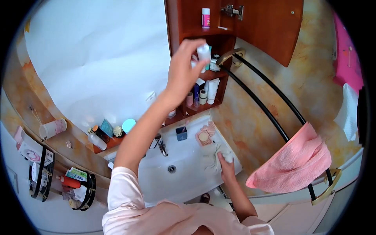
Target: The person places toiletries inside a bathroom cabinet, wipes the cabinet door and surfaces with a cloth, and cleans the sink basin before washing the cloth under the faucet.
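My left hand (183,68) is raised in front of the cabinet's middle shelf, its fingers closed around a small white bottle (203,52). Motion blurs it slightly, and no label can be read. Behind the hand, a dark-lidded jar (215,62) and a teal item stand partly hidden on that shelf. Down at the sink's right corner, my right hand (227,167) grips a crumpled whitish cloth (212,158) that lies spread on the sink top. A pink soap dish (204,137) sits just beyond the cloth.
The wooden cabinet door (270,27) hangs open at upper right. Black towel bars (260,102) with a pink towel (295,162) jut out on the right. Below are the white sink (156,188) and faucet (161,147). Tubes (212,91) and bottles fill the lower shelf.
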`<state>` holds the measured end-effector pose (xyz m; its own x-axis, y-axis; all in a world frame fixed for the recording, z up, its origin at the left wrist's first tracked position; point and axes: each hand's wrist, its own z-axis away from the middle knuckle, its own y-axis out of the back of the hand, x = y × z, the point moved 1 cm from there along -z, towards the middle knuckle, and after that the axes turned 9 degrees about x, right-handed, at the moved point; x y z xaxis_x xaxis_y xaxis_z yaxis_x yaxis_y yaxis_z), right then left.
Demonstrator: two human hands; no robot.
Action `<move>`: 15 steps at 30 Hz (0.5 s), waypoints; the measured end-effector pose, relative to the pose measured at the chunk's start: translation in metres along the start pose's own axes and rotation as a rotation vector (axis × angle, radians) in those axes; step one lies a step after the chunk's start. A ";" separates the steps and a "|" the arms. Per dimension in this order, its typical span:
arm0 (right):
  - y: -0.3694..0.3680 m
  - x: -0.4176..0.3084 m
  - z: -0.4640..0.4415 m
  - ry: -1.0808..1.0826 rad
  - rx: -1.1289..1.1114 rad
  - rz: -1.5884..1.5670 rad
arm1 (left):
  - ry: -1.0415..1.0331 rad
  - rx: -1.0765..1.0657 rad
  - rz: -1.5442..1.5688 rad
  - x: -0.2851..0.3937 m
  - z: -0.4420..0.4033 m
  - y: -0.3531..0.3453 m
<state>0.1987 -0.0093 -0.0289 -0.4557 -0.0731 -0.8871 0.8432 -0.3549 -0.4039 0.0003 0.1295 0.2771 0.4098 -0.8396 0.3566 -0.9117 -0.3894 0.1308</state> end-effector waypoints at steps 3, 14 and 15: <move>0.007 0.003 0.007 -0.001 -0.054 0.011 | -0.136 0.138 -0.216 -0.013 -0.068 -0.023; 0.034 0.010 0.007 0.008 0.022 0.094 | -0.013 0.019 -0.724 -0.105 -0.154 -0.076; 0.036 0.008 0.008 0.009 0.020 0.077 | -0.009 0.018 -0.731 -0.108 -0.154 -0.076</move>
<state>0.2227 -0.0298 -0.0488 -0.3865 -0.0925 -0.9176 0.8700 -0.3669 -0.3295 0.0211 0.3083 0.3710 0.9137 -0.3660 0.1764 -0.4048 -0.8576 0.3172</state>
